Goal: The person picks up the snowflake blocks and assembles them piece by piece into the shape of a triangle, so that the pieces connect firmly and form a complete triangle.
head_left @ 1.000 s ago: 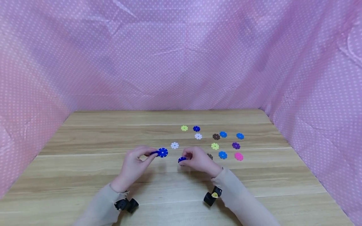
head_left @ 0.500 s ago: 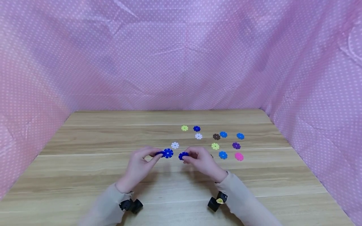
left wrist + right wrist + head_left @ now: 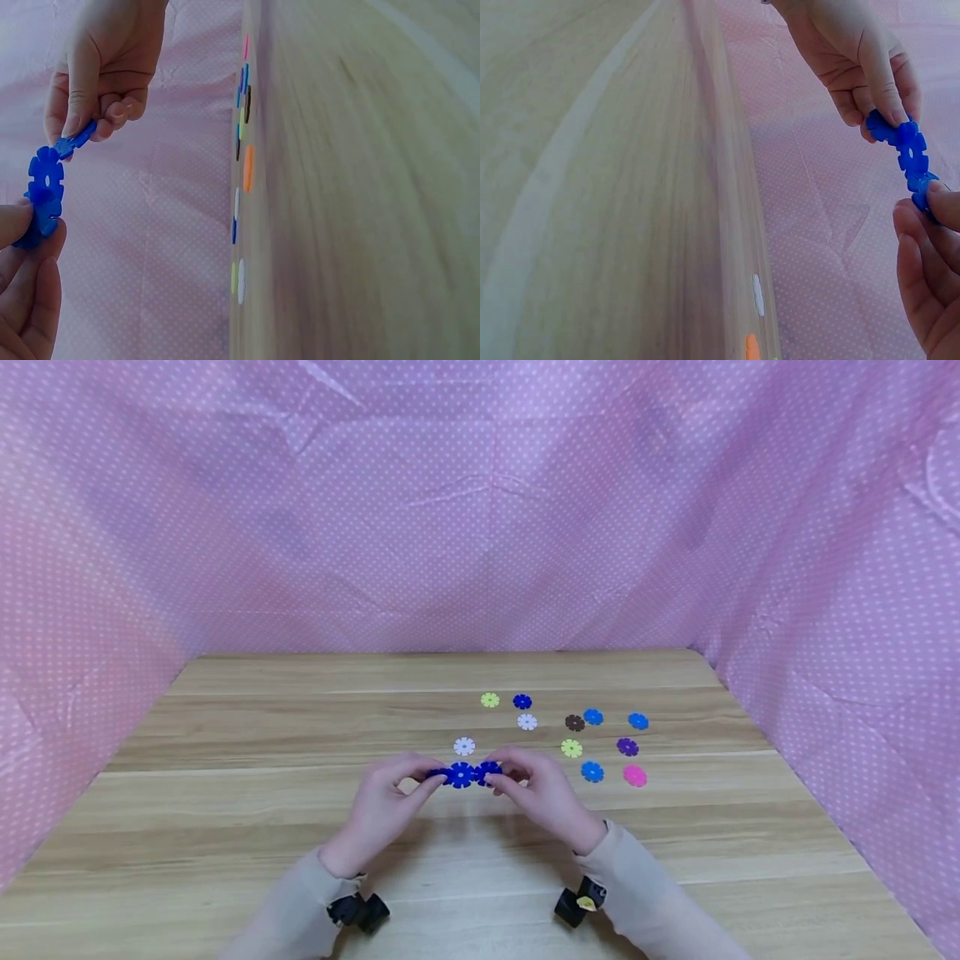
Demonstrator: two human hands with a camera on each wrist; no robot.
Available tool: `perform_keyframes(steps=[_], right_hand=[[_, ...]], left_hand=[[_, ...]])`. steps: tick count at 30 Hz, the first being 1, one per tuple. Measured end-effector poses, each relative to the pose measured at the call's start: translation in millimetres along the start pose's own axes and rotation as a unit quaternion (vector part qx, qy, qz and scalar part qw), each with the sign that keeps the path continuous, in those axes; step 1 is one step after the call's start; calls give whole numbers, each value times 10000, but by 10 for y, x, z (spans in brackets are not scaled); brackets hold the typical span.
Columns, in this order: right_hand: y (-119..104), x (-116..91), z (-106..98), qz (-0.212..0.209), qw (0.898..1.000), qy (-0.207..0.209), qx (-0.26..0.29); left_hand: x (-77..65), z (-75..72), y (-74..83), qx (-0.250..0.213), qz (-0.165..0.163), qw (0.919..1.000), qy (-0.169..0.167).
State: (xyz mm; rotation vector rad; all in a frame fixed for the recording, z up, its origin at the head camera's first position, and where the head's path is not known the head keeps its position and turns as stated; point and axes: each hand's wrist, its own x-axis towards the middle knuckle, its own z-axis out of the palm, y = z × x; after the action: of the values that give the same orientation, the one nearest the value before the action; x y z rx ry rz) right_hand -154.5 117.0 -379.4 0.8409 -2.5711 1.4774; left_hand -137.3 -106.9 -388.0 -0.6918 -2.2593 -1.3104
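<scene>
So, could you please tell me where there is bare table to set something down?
Bare table lies left of the left hand, out to the curtain, and right of the pink disc. It is crowded beyond and right of the right hand, where loose discs lie.

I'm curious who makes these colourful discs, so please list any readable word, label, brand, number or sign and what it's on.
None can be read.
Yellow patch on the black device at the right sleeve: too small to tell whether it bears writing.
Blue discs: no lettering visible.
</scene>
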Motion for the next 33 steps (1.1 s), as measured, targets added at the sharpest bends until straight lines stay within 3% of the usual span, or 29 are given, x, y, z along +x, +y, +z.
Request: perform_keyframes(steps=[15,21,26,33], right_hand=[[-20,-20,18,-728,9957,555,-168],[9,-35,29,-1117,9902,838,-1],[27,-51,30,-1131,9895,872,242],[27,-68,18,-1005,9908,768,485]], left_hand=[[14,20,64,-127,-352,9991,-183],[12,55,44,-265,-53,9996,-69],[7,75,32,-396,106,9991,-91],[10,78,65,-595,-217,9977,-229]])
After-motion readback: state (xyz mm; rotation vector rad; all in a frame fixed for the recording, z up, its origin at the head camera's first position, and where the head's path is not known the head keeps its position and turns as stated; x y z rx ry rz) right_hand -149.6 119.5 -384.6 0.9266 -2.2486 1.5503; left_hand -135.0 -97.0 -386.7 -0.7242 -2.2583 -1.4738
